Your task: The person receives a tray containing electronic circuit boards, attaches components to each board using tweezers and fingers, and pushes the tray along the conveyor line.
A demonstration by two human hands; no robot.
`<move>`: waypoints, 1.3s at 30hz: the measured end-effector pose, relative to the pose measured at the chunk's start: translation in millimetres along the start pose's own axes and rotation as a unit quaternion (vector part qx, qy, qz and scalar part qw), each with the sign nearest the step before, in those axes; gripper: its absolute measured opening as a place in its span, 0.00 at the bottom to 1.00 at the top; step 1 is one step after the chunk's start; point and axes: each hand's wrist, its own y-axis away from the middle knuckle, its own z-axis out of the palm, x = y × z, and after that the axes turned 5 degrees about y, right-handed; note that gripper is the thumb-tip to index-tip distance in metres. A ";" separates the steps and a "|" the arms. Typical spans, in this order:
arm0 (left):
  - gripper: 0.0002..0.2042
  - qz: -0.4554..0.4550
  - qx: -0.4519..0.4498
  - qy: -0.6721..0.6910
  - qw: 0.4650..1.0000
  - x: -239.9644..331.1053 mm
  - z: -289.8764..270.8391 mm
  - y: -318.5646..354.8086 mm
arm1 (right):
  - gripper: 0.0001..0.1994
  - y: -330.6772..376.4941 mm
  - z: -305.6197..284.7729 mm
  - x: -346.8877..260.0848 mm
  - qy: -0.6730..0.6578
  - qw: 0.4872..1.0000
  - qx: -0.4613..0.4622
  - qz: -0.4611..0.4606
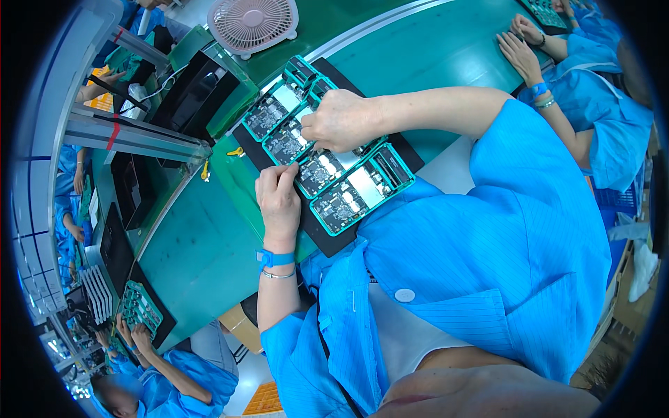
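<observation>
Several teal-framed open device housings (339, 221) lie side by side on a black mat (327, 244), with circuit boards and pale metal plates inside. My right hand (341, 120) reaches over the middle housings, its fingers curled down onto one circuit board (284, 144). Its fingertips are partly hidden, and I cannot make out anything between them. Thumb and index finger of my left hand (279, 198) come together at the near-left edge of a middle housing, next to its circuit board (317, 174). Whatever that pinch may hold is too small to see. A blue band circles my left wrist.
Two small yellow items (237, 152) lie left of the mat on the green bench (202, 258). A pink fan (253, 24) stands at the far side, near a metal post (132, 132). Co-workers sit at the right (585, 104) and lower left (174, 380).
</observation>
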 end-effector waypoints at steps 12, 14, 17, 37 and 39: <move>0.15 0.005 0.005 0.000 1.000 -0.2 3.3 1.1 | 0.11 -0.5 6.9 1.1 0.008 0.999 0.030 -0.034; 0.15 0.004 0.005 0.001 1.000 0.1 3.4 1.4 | 0.10 0.4 8.0 0.9 0.000 0.999 0.036 -0.031; 0.15 -0.005 0.006 0.004 1.000 0.1 3.6 2.2 | 0.09 1.5 8.9 -0.3 0.027 0.998 0.055 -0.034; 0.14 0.023 -0.002 -0.013 1.000 0.1 3.6 0.4 | 0.10 -0.1 2.6 -1.6 0.013 0.999 0.027 -0.029; 0.13 0.026 -0.008 -0.009 1.000 0.4 2.2 -1.9 | 0.10 -0.4 3.6 -1.6 0.013 0.999 0.023 -0.028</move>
